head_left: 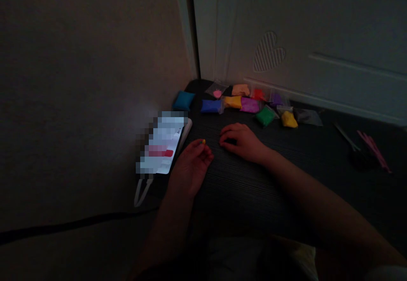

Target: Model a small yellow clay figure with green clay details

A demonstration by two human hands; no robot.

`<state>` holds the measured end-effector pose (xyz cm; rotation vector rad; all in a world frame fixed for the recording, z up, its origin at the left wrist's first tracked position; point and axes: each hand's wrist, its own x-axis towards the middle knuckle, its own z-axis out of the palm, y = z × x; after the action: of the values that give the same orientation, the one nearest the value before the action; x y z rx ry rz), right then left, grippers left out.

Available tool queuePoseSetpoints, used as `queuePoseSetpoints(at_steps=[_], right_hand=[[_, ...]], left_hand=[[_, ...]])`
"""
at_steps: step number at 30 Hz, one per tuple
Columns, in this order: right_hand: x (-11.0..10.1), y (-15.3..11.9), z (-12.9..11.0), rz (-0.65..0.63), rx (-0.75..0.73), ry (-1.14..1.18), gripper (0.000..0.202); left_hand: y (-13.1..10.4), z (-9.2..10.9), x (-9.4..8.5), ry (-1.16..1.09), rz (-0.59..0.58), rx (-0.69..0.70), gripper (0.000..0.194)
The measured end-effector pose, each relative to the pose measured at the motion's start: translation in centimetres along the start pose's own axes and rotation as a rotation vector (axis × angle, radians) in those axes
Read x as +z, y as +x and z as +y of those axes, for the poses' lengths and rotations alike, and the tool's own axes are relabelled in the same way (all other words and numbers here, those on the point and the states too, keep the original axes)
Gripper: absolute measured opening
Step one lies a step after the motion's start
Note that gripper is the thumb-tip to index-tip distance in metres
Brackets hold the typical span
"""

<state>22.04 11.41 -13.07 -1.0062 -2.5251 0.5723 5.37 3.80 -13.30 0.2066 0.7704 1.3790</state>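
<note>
My left hand (192, 164) is raised over the dark table (235, 187), palm turned up, with a small yellow piece (204, 141) pinched between thumb and forefinger. To its right, my right hand (243, 142) rests on the table, its fingers curved and thumb and fingertips apart, holding nothing that shows. Beyond the hands lie small packets: blue (210, 106), orange (233, 102), purple-pink (250, 105), green (266, 116) and yellow (288, 119). The piece is too small and dim to make out fully.
A lit phone (162, 145) leans beside the left wall, with a white cable (141, 192) below it. A teal packet (184, 100) lies in the back corner. Scissors (348, 139) and pink sticks (373, 150) are at the right. A white panel stands behind.
</note>
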Motion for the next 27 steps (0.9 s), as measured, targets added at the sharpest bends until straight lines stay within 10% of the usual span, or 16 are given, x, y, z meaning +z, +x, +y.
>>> queuePoseSetpoints(at_steps=[14, 20, 27], right_hand=[[-2.4, -0.8, -0.4, 0.097, 0.297, 0.619, 0.015], [-6.7, -3.8, -0.6, 0.300, 0.566, 1.113, 0.020], [-13.7, -8.8, -1.8, 0.523, 0.395, 1.491, 0.009]], left_hand=[[0.1, -0.3, 1.1, 0.066, -0.006, -0.013, 0.014], [0.1, -1.0, 6.9, 0.104, -0.177, -0.003, 0.014], [-0.1, -2.5, 17.1, 0.200, -0.488, -0.020, 0.010]])
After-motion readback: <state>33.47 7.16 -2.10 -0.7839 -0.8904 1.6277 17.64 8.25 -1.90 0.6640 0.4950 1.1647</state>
